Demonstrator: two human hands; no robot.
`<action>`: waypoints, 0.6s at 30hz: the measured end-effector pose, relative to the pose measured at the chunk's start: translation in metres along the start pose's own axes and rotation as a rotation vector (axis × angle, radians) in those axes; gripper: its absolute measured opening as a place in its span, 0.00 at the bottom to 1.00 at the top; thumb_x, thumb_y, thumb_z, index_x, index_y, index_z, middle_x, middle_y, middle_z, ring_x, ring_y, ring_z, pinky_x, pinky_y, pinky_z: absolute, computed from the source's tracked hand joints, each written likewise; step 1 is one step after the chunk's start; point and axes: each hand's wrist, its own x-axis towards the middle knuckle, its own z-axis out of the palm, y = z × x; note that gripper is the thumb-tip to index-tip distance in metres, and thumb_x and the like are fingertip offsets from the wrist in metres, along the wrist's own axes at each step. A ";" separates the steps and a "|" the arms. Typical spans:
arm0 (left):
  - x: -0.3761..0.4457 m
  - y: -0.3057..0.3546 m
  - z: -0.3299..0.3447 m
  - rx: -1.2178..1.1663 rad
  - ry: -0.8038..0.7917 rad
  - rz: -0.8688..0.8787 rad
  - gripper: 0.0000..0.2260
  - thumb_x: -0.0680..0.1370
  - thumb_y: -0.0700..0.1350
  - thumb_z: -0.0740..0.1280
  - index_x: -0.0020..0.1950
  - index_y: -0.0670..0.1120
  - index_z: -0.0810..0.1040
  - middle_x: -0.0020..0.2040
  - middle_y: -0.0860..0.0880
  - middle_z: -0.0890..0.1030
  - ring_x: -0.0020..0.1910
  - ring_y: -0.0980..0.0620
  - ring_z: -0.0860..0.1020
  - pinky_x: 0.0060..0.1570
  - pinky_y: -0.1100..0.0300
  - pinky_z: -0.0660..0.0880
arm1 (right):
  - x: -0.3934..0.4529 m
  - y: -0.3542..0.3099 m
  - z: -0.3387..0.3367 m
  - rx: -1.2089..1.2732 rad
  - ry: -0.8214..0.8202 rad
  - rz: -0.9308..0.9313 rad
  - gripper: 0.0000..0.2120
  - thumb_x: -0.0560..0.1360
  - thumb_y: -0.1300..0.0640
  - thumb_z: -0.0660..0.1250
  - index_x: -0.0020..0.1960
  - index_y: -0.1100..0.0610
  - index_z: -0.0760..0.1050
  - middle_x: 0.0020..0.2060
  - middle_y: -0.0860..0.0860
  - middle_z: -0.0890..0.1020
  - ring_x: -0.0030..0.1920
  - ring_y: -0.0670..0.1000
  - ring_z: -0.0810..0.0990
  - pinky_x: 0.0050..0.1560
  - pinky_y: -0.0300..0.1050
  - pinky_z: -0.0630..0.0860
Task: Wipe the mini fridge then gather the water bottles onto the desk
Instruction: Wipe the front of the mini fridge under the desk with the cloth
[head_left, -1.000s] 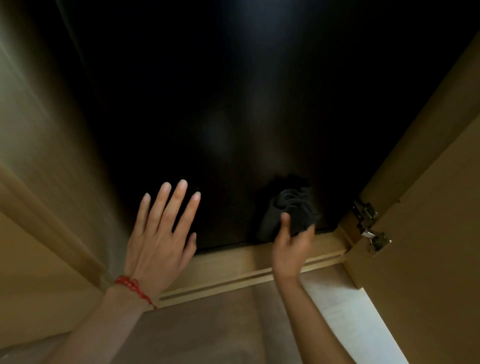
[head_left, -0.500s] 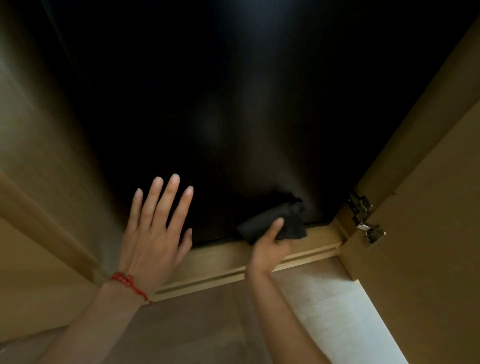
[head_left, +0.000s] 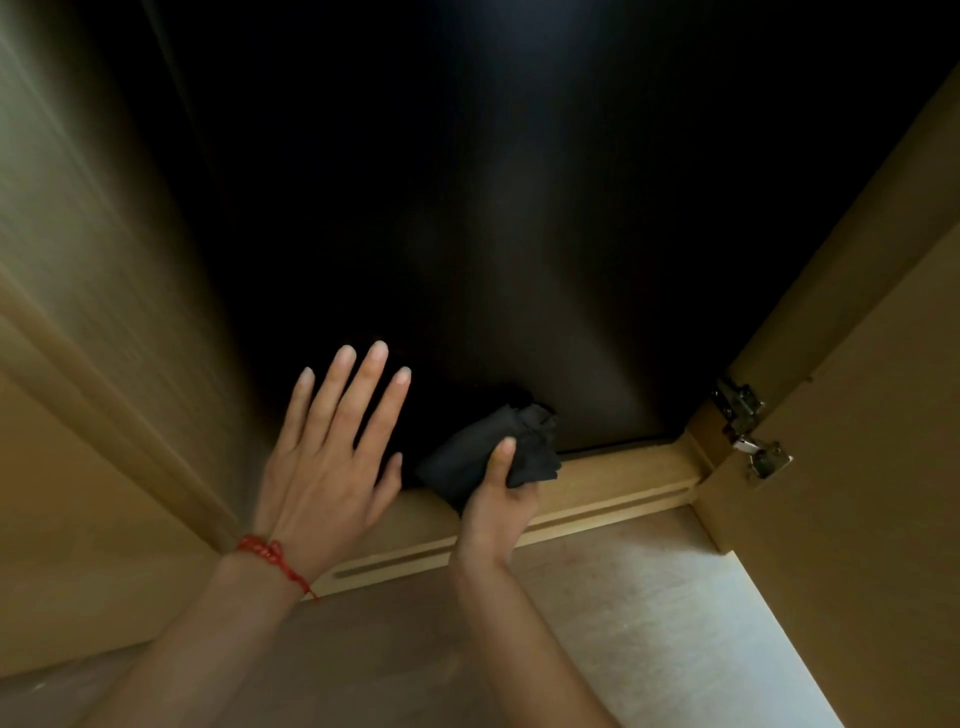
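Observation:
The mini fridge (head_left: 519, 234) is a black glossy front that fills a wooden cabinet niche. My right hand (head_left: 498, 506) grips a crumpled dark cloth (head_left: 488, 452) and presses it against the fridge's bottom edge, near the middle. My left hand (head_left: 332, 457), with a red string on the wrist, lies flat with fingers spread on the fridge front just left of the cloth. No water bottles are in view.
A wooden sill (head_left: 597, 488) with a groove runs under the fridge. The open cabinet door (head_left: 857, 519) stands at the right on metal hinges (head_left: 748, 426). A wooden side panel (head_left: 93, 312) rises at the left. Pale floor (head_left: 649, 623) lies below.
My right hand has slid the cloth leftward along the fridge's bottom edge, from the right corner toward the middle. My left hand stays flat on the fridge front.

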 end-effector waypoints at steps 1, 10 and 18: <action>0.000 0.000 0.000 0.002 0.000 0.001 0.29 0.75 0.48 0.56 0.74 0.42 0.54 0.73 0.40 0.55 0.73 0.41 0.52 0.72 0.46 0.47 | 0.005 -0.003 -0.002 0.003 0.018 -0.013 0.14 0.76 0.53 0.62 0.58 0.59 0.72 0.50 0.51 0.78 0.52 0.50 0.77 0.52 0.42 0.73; 0.000 0.004 0.003 -0.007 0.003 -0.033 0.29 0.75 0.49 0.57 0.74 0.43 0.53 0.73 0.39 0.54 0.75 0.45 0.43 0.72 0.45 0.47 | 0.090 -0.044 -0.039 0.044 0.178 -0.105 0.15 0.76 0.51 0.63 0.57 0.59 0.73 0.55 0.56 0.79 0.54 0.52 0.78 0.56 0.48 0.75; 0.000 0.005 0.003 0.005 -0.003 -0.038 0.29 0.75 0.49 0.57 0.74 0.43 0.54 0.73 0.39 0.54 0.75 0.45 0.43 0.72 0.45 0.46 | 0.099 -0.047 -0.042 -0.009 0.256 -0.108 0.21 0.76 0.47 0.62 0.56 0.65 0.74 0.51 0.57 0.80 0.50 0.53 0.79 0.53 0.49 0.77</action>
